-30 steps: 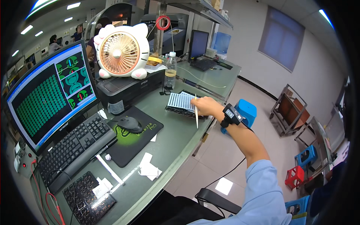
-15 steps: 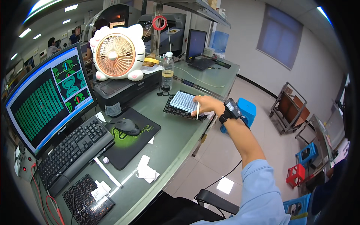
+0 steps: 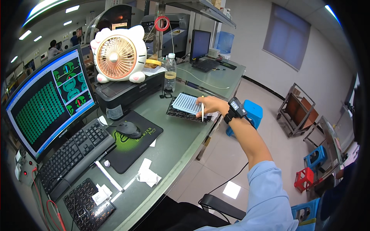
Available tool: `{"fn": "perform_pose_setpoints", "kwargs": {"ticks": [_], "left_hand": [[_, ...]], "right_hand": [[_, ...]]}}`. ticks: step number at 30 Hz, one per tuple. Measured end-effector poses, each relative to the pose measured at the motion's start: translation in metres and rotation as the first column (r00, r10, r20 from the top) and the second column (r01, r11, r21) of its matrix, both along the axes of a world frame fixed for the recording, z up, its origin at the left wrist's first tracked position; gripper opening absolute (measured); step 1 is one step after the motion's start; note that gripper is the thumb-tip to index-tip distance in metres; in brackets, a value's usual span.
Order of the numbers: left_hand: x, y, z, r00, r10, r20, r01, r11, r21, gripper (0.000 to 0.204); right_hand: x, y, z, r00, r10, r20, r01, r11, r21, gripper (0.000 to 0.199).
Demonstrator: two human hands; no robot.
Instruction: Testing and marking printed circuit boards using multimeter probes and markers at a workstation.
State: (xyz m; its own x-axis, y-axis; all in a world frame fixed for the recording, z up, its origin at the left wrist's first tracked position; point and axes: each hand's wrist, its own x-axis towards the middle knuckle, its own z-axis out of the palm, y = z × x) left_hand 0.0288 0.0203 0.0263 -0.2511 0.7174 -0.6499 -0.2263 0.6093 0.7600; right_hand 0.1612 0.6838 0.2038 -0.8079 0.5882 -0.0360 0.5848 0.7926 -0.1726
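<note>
My right hand (image 3: 209, 106) is stretched out over the far right part of the desk, its fingers closed around a slim white pen-like stick (image 3: 202, 113). Its fingertips are at the right edge of a pale blue-white panel (image 3: 185, 103) covered in rows of small dots; whether they also grip that edge, I cannot tell. The panel rests on a dark patterned board (image 3: 175, 112), which sticks out around it. A black device is strapped to my right wrist. My left hand is out of view.
Behind the panel stand a plastic bottle (image 3: 170, 75) and a black printer (image 3: 129, 90) carrying a cat-shaped fan (image 3: 116, 57). A mouse (image 3: 129, 129), keyboard (image 3: 79, 154) and monitor (image 3: 42, 111) are to the left. Paper scraps (image 3: 148, 174) and another dark board (image 3: 86, 206) lie nearer.
The whole view has shifted very slightly. My right hand keeps nearly the same place at the panel's edge, with the white stick still in its fingers.
</note>
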Motion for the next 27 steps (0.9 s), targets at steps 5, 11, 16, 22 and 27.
{"fn": "perform_pose_setpoints", "kwargs": {"ticks": [5,11,16,22,27], "left_hand": [[0.005,0.015,0.020,0.999,0.041,-0.007,-0.041,0.999,0.023,0.056],[0.008,0.020,0.039,0.973,0.067,-0.222,-0.024,0.981,0.191,0.049],[0.021,0.061,0.124,0.896,-0.037,-0.443,0.212,0.912,0.352,0.034],[0.051,0.127,0.201,0.995,0.102,0.010,-0.078,0.686,0.724,0.032],[0.049,0.244,0.212,0.942,0.080,0.325,-0.269,0.758,0.594,0.055]], "right_hand": [[0.004,-0.012,-0.002,0.996,0.068,0.065,-0.078,0.983,0.168,0.060],[0.004,-0.018,0.004,0.997,0.073,-0.028,-0.069,0.988,0.138,0.062],[0.011,0.007,0.000,0.976,-0.183,-0.116,0.192,0.979,0.068,0.080],[0.008,0.017,-0.018,0.983,-0.066,-0.174,0.068,0.998,0.006,0.082],[0.007,0.026,-0.022,0.947,0.042,-0.317,-0.053,0.998,-0.026,0.072]]}}
